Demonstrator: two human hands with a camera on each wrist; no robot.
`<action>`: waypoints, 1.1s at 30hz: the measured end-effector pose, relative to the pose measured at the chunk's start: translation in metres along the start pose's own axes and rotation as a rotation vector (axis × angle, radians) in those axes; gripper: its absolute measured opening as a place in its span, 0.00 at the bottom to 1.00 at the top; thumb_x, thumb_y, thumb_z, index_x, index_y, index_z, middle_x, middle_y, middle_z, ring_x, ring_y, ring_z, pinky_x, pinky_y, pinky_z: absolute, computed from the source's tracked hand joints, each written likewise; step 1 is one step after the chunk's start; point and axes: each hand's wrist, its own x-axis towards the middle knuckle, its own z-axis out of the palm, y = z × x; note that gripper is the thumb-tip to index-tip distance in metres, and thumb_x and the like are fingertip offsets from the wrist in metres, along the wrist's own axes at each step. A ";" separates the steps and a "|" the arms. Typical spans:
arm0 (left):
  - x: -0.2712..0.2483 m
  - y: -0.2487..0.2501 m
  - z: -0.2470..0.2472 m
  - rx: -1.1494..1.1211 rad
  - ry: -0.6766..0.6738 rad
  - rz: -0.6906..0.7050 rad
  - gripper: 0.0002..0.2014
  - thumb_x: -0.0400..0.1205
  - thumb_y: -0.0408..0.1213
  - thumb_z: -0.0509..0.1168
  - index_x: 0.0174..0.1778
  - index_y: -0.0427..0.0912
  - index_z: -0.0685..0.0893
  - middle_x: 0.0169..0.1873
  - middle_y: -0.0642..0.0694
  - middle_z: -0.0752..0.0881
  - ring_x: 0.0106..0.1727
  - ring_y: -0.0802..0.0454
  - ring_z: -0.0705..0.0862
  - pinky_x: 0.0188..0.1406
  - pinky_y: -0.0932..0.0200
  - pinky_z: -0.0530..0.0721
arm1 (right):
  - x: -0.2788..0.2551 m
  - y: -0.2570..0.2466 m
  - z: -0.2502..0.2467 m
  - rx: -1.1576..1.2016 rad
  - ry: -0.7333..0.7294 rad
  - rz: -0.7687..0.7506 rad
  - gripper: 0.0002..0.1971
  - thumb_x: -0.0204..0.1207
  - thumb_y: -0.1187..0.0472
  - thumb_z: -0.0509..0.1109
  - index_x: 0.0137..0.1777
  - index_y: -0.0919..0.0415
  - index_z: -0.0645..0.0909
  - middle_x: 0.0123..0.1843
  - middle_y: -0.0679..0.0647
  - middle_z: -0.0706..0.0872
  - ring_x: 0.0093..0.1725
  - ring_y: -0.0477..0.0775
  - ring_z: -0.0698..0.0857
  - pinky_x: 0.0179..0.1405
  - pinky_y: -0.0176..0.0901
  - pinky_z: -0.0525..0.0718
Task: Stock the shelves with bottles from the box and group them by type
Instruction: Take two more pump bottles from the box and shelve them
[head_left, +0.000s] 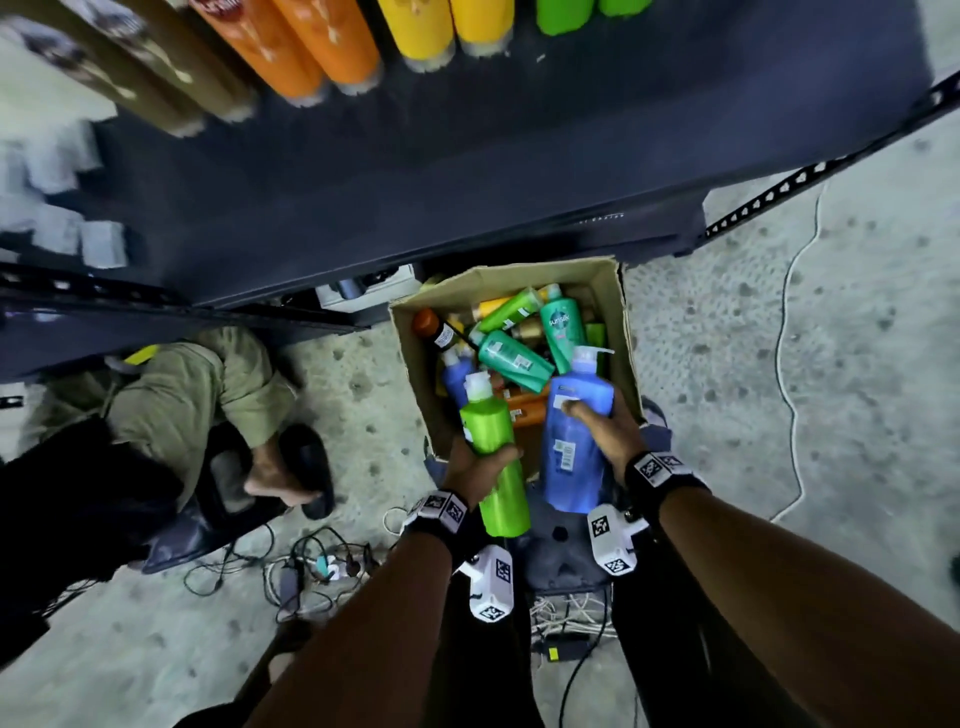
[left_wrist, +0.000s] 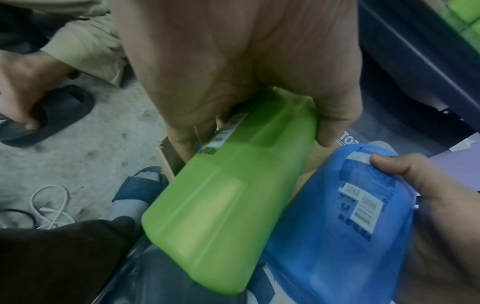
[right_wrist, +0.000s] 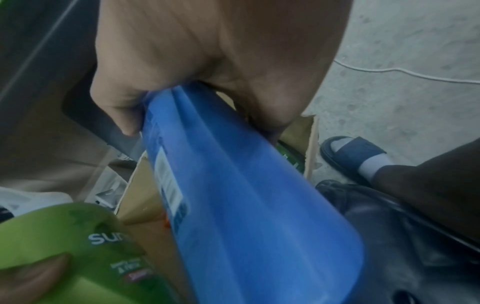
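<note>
My left hand (head_left: 480, 467) grips a lime-green bottle (head_left: 493, 452) with a white cap, its fingers wrapped round the body (left_wrist: 228, 205). A blue pump bottle (head_left: 571, 436) is held in my right hand (head_left: 608, 431), thumb across its back label (right_wrist: 233, 195). Both bottles hang over the near edge of an open cardboard box (head_left: 615, 322) on the floor. The box holds several more bottles: teal, green, blue, orange and yellow. Brown, orange, yellow and green bottles (head_left: 332, 41) stand in groups on the dark shelf (head_left: 415, 171) above.
Another person crouches at the left, a foot in a black sandal (head_left: 306, 467). Tangled cables and a power strip (head_left: 322, 566) lie on the concrete floor. A white cable (head_left: 789, 364) runs along the right. The shelf's slotted post (head_left: 810, 176) juts out right.
</note>
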 end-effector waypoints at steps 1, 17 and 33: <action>-0.011 -0.001 -0.001 -0.003 -0.003 -0.021 0.26 0.74 0.33 0.81 0.67 0.34 0.81 0.56 0.33 0.89 0.51 0.41 0.89 0.40 0.54 0.87 | -0.011 -0.002 -0.001 -0.006 0.000 -0.002 0.22 0.77 0.70 0.76 0.70 0.66 0.79 0.60 0.66 0.89 0.54 0.59 0.88 0.61 0.59 0.86; -0.136 0.036 -0.043 0.018 -0.077 0.103 0.21 0.76 0.36 0.80 0.64 0.38 0.86 0.56 0.37 0.91 0.57 0.40 0.90 0.56 0.46 0.89 | -0.134 -0.068 -0.002 -0.222 -0.089 -0.151 0.30 0.75 0.57 0.81 0.75 0.60 0.75 0.66 0.59 0.88 0.66 0.60 0.86 0.72 0.60 0.80; -0.211 0.143 -0.083 -0.095 -0.005 0.513 0.36 0.64 0.56 0.80 0.68 0.51 0.79 0.57 0.47 0.89 0.56 0.49 0.90 0.58 0.48 0.88 | -0.209 -0.173 0.011 -0.182 -0.062 -0.670 0.24 0.72 0.47 0.81 0.62 0.26 0.75 0.62 0.33 0.86 0.62 0.37 0.85 0.61 0.28 0.78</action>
